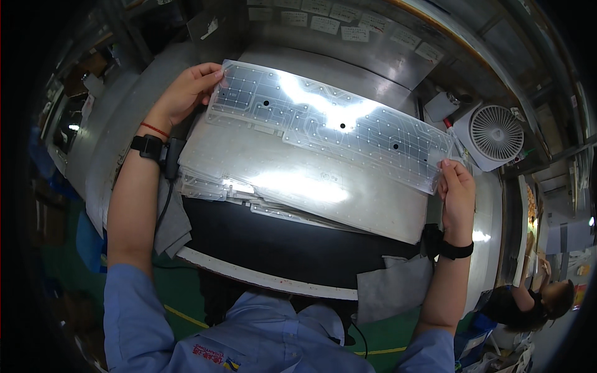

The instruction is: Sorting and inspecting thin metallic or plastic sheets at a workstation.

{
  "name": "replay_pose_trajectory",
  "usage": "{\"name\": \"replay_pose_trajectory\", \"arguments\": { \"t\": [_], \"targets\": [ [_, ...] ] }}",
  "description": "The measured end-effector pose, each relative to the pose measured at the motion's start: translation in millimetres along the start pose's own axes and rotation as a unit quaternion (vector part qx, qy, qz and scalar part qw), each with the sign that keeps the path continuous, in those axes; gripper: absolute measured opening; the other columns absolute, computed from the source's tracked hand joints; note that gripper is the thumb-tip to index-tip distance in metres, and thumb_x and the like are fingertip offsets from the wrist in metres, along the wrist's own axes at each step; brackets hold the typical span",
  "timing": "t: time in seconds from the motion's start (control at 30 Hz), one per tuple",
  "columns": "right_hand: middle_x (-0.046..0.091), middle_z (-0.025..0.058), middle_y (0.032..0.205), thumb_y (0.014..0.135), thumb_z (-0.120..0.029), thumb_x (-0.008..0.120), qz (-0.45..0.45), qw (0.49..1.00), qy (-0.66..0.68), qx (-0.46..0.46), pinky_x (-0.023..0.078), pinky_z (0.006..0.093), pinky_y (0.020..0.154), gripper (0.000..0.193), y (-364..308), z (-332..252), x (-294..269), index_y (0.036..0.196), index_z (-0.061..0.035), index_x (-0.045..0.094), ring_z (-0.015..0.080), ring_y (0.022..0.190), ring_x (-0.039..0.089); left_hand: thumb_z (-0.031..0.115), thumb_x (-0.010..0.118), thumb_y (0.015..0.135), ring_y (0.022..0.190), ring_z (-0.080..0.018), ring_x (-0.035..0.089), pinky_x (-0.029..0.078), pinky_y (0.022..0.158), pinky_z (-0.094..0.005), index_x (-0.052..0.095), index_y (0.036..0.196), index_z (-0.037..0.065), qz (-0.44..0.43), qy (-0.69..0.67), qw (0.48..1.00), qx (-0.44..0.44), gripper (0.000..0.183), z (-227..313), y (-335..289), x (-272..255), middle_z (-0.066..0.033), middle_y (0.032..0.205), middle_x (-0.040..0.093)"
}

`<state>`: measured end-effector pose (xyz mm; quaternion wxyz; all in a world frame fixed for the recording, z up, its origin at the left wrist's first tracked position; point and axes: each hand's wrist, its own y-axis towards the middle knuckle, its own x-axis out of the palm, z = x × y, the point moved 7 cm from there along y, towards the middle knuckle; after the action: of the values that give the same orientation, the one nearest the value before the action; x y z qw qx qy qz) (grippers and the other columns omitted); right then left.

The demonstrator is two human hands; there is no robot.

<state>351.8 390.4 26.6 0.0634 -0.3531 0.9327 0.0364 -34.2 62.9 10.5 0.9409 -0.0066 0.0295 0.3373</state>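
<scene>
Head: left fingers [209, 80] and right fingers [449, 173] pinch clear sheet [311, 114] (end edges) over stack [292, 166].

Both hands [185, 93] [458, 186] apart, in pinch grips

Single head view, from the left of two side-by-side fisheye cameras worn on the person's head; upright, unmirrored. Faces steeply down and forward. Wearer's light-blue cloth shirt [255, 336] foreshortened along the lower edge; bare left forearm [132, 211] and bare right forearm [446, 280] run up from there. Range near: clear, dotted rectangular plastic sheet [311, 133] spans the upper middle. White front bench edge [261, 275] bows toward the lower rim. Coverage wide: white paper slips [354, 33] at top, white round-grilled fan [497, 133] right, black-clad person [519, 308] farther off, tipped sideways near the rim. Corners black.
</scene>
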Motion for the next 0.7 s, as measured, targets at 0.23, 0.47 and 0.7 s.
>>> {"name": "replay_pose_trajectory", "arguments": {
  "t": [0.23, 0.47, 0.7],
  "targets": [
    [0.053, -0.0027, 0.064, 0.096, -0.02, 0.054, 0.03, 0.999, 0.004, -0.013, 0.032, 0.0174, 0.046, 0.018, -1, -1, -8, 0.095, -0.0021, 0.06, 0.0041, 0.048, 0.042, 0.022, 0.053, 0.096, 0.063, -0.0032, 0.05, 0.039, 0.054, -0.0163, 0.061, 0.103, 0.006, -0.027, -0.067, 0.997, 0.031, 0.019, 5, -2, -13, 0.002, 0.083, 0.062],
    [0.068, 0.0099, 0.092, 0.096, -0.011, 0.05, 0.02, 0.988, 0.142, -0.056, 0.047, 0.0208, 0.064, 0.017, 0, -7, -5, 0.103, 0.0022, 0.057, 0.012, 0.07, 0.062, 0.022, 0.049, 0.097, 0.072, -0.0096, 0.062, 0.046, 0.059, -0.0176, 0.06, 0.101, 0.004, -0.014, -0.023, 0.999, 0.034, 0.021, 6, -5, -2, -0.007, 0.092, 0.066],
    [0.066, 0.0063, 0.091, 0.093, -0.004, 0.05, 0.024, 0.998, 0.021, -0.045, 0.046, 0.0201, 0.069, 0.015, 6, 4, -11, 0.107, 0.0005, 0.052, 0.0089, 0.073, 0.06, 0.022, 0.054, 0.095, 0.074, -0.0085, 0.061, 0.046, 0.059, -0.0185, 0.059, 0.101, 0.004, -0.086, -0.058, 0.994, 0.018, 0.02, -1, -7, -11, -0.0047, 0.092, 0.066]
  ]
}}
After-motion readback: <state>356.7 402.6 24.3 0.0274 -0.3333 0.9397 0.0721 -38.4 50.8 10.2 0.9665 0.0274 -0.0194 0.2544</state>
